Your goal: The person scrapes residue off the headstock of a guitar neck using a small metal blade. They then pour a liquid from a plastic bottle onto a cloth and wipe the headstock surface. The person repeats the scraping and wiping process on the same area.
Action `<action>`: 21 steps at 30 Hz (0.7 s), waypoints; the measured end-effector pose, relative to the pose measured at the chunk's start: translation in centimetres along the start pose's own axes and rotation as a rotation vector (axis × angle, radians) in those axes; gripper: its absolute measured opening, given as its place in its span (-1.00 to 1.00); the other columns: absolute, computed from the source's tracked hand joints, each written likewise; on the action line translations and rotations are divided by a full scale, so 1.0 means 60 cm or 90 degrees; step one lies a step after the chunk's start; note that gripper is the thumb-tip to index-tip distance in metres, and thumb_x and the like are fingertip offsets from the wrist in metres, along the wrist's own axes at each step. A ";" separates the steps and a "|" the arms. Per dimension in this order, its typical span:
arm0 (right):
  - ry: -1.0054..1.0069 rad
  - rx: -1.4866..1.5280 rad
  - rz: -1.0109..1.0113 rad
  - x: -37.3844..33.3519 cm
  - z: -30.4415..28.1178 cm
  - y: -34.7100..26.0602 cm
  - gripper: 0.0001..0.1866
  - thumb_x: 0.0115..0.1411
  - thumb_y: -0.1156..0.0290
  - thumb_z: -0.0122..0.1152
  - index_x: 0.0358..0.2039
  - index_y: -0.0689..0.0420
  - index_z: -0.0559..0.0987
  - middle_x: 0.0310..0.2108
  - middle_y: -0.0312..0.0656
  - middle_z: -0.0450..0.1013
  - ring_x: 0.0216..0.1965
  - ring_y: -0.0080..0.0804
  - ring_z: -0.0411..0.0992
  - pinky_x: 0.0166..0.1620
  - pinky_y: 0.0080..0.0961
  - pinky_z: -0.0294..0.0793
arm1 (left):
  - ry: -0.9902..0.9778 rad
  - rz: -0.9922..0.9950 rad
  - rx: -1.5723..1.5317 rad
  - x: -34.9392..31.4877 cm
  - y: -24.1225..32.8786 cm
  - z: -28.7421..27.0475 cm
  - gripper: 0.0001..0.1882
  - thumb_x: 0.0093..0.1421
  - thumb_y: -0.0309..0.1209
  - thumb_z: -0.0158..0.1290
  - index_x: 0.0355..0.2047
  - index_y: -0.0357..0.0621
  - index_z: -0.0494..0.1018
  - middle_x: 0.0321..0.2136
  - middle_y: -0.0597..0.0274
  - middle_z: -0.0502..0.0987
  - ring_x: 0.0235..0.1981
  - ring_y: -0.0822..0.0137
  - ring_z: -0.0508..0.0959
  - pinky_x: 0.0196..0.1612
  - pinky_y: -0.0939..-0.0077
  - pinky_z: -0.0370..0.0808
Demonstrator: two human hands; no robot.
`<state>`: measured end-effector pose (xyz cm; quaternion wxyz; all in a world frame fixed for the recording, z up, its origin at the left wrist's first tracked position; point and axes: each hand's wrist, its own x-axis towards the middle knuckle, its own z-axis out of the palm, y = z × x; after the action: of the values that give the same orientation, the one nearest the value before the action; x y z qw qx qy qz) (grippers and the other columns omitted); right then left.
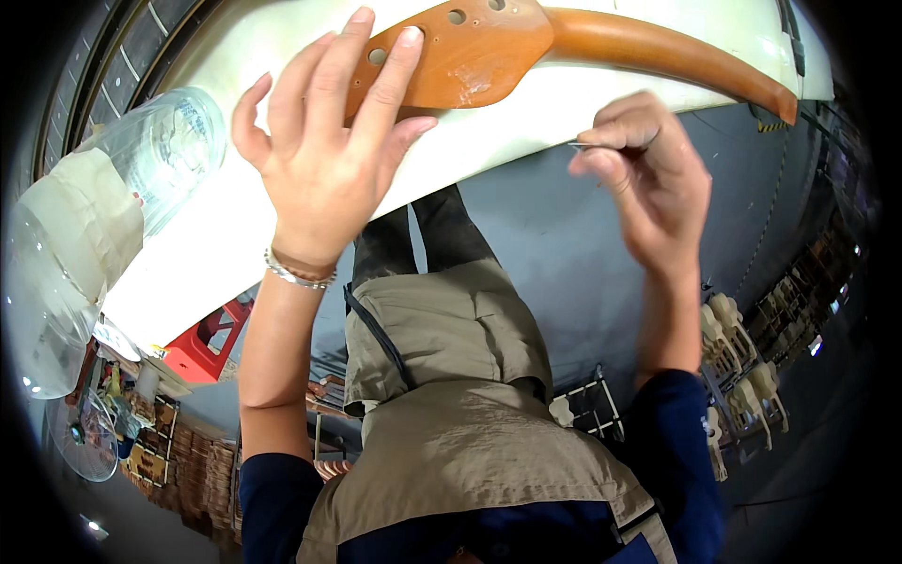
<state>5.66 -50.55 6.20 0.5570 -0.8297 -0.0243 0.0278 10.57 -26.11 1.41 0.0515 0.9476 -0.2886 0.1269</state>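
A glossy orange-brown guitar neck [658, 42] lies across the far part of the white worktable, its headstock [479, 70] toward the left. Round holes and some pale smudges show on the headstock. My left hand [329, 155] rests with spread fingers on and beside the headstock's left end, covering part of it. Over the table's near edge, to the right of the headstock, my right hand [653, 174] is raised. Its thumb and fingertips pinch a small, thin metal piece [577, 144], too little of which shows to tell its kind.
On the worktable [188, 273], a large clear plastic container [178, 136] stands at the left beside crumpled tan paper [99, 207]. Dark fretted boards [122, 66] lie at the far left. Below are a red stool [202, 348], a fan [85, 437] and a rack of pale guitar-shaped pieces [747, 399].
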 end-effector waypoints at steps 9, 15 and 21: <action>0.179 0.285 0.209 -0.082 0.054 0.019 -0.92 0.31 0.54 0.17 -0.23 0.29 0.52 -0.29 -0.19 0.46 -0.41 -0.52 0.47 -0.29 -0.59 0.49 | 0.146 0.044 -0.152 0.006 0.028 0.034 -0.50 -0.03 -0.54 0.16 -0.09 0.32 0.68 0.05 0.27 0.52 0.08 0.16 0.54 0.13 0.19 0.35; 0.198 0.291 0.223 -0.068 0.038 0.027 -0.88 0.32 0.48 0.19 -0.23 0.28 0.52 -0.34 -0.21 0.50 -0.40 -0.53 0.49 -0.27 -0.59 0.50 | 0.177 0.080 -0.270 0.000 0.016 0.032 -0.62 -0.08 -0.52 0.26 -0.25 0.28 0.72 -0.13 0.27 0.54 0.04 0.12 0.61 0.19 0.10 0.34; 0.191 -0.035 0.050 0.021 -0.008 0.031 -0.96 0.23 0.58 0.24 -0.29 0.23 0.58 -0.43 -0.22 0.49 -0.46 -0.51 0.46 -0.33 -0.57 0.46 | 0.161 0.000 -0.214 0.006 0.048 0.030 -0.61 -0.01 -0.41 0.26 -0.15 0.37 0.67 -0.13 0.40 0.51 0.06 0.28 0.52 0.24 -0.03 0.30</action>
<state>6.96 -51.61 4.62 0.5299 -0.8398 0.0909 -0.0752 9.64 -28.97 -0.17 0.2446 0.9022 -0.2972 0.1947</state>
